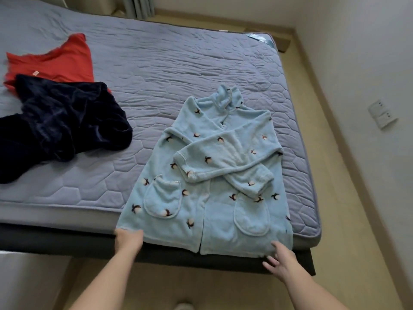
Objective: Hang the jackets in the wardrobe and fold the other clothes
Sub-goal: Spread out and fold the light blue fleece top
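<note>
A light blue fleece pyjama top (207, 175) with small flower prints lies flat on the bed (156, 63), both sleeves crossed over its front. Its hem hangs at the bed's near edge. My left hand (128, 239) grips the hem's left corner, fingers tucked under the cloth. My right hand (279, 260) hovers by the hem's right corner with fingers spread, holding nothing. A dark navy velvet garment (60, 128) lies crumpled at the left of the bed. It partly covers a red garment (55, 61) behind it.
The grey quilted mattress sits on a dark frame (55, 238). A wall with a socket plate (382, 114) runs along the right, with a strip of beige floor (348, 198) between it and the bed. Curtains (138, 5) hang at the far end.
</note>
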### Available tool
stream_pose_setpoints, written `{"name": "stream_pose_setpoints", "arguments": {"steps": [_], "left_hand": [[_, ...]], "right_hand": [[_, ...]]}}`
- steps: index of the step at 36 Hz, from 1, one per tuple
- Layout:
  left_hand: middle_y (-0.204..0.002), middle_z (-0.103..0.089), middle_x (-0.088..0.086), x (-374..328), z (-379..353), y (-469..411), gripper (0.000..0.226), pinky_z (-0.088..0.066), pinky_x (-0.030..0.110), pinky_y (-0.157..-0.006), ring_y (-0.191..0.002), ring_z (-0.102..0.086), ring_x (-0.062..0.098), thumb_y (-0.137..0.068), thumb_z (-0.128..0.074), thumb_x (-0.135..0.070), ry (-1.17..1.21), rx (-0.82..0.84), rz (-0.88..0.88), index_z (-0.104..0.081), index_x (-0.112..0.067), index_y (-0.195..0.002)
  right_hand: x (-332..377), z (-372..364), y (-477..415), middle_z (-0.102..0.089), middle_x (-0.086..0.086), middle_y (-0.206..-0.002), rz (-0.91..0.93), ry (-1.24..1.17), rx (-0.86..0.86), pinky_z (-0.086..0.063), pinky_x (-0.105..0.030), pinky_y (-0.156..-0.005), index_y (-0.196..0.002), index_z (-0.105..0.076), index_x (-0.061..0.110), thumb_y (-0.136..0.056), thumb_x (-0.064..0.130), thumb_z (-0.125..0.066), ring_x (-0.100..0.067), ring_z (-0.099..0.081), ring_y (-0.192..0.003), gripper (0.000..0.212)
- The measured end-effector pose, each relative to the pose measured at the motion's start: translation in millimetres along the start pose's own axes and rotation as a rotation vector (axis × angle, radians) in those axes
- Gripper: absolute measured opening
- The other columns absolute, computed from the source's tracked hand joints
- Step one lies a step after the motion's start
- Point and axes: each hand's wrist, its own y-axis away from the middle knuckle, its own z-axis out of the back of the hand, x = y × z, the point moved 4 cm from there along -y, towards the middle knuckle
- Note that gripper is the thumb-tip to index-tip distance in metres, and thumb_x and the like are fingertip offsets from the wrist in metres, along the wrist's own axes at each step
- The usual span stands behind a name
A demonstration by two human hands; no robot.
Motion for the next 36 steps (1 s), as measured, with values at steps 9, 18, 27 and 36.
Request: {"name": "stream_pose_setpoints", "arguments": {"steps": [9,18,27,36], "left_hand": [[-0.126,-0.049,0.027,4,-3,-18,0.058,-0.05,0.052,-0.091,-0.11,-0.052,0.044,-0.083,-0.065,-0.01,0.188,0.018,0.039,-0.036,-0.006,-0.134],[-0.106,-0.056,0.024,5,-3,-32,0.044,-0.052,0.05,-0.087,-0.098,-0.057,0.042,-0.083,-0.067,-0.016,0.231,-0.021,0.087,-0.052,0.001,-0.12],[-0.114,-0.058,0.026,-29,42,17,0.044,-0.053,0.047,-0.086,-0.099,-0.059,0.04,-0.083,-0.066,-0.012,0.443,0.037,0.142,-0.054,0.004,-0.123],[-0.112,-0.059,0.022,-118,97,68,0.044,-0.055,0.044,-0.075,-0.084,-0.062,0.033,-0.085,-0.063,-0.005,0.617,0.055,0.179,-0.05,0.003,-0.127]], "right_hand": [[4,-3,-12,-0.031,-0.016,-0.149,0.084,0.124,-0.096,-0.043,-0.055,-0.098,-0.15,-0.018,0.019,-0.085,0.002,-0.065,-0.039,-0.036,-0.132,0.082],[28,13,-32,-0.054,-0.022,-0.128,0.2,0.58,-0.226,-0.047,-0.042,-0.093,-0.134,-0.045,0.002,-0.082,0.011,-0.066,-0.041,-0.052,-0.114,0.057],[60,39,19,-0.061,-0.018,-0.104,0.179,0.681,-0.177,-0.05,-0.037,-0.082,-0.114,-0.062,0.001,-0.081,0.02,-0.062,-0.035,-0.059,-0.095,0.038],[146,44,96,-0.056,-0.028,-0.121,0.19,0.238,-0.145,-0.051,-0.043,-0.065,-0.124,-0.05,-0.008,-0.086,0.001,-0.059,-0.046,-0.058,-0.103,0.04]]}}
